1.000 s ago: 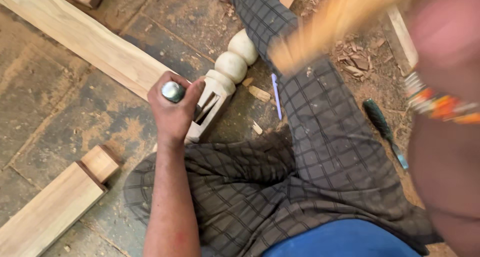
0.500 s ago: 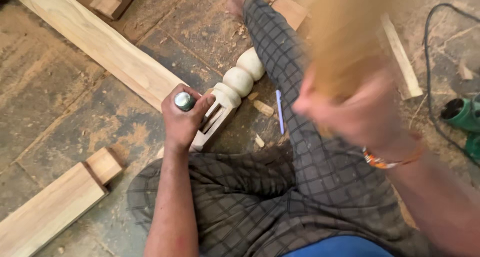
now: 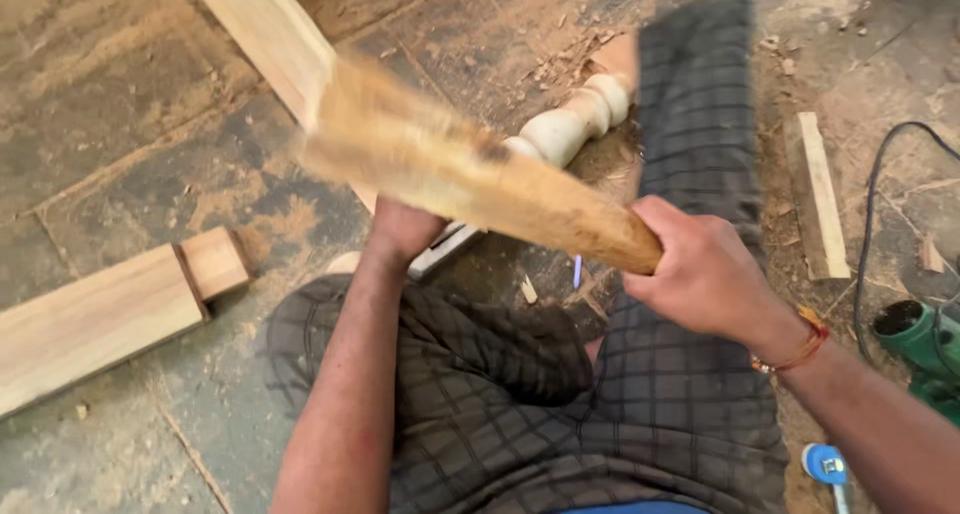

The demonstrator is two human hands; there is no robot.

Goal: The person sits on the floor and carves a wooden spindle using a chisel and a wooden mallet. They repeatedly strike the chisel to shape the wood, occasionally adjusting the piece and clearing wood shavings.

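The turned wooden post (image 3: 575, 124) lies on the floor (image 3: 110, 124) beside the checked trouser leg (image 3: 695, 124). Right hand (image 3: 705, 274), grip clamped on a blurred wooden mallet (image 3: 460, 169), crosses over the left hand (image 3: 400, 229); its grip cannot be told.

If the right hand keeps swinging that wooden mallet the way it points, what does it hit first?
Most likely the left hand, which sits directly under the blurred wooden mallet held by the right hand; whatever that fist holds is hidden, so depth is unclear.

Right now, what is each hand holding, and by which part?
The right hand grips a blurred wooden club by its narrow end. The left hand is mostly hidden behind the club, beside the turned wooden leg; what it holds cannot be told.
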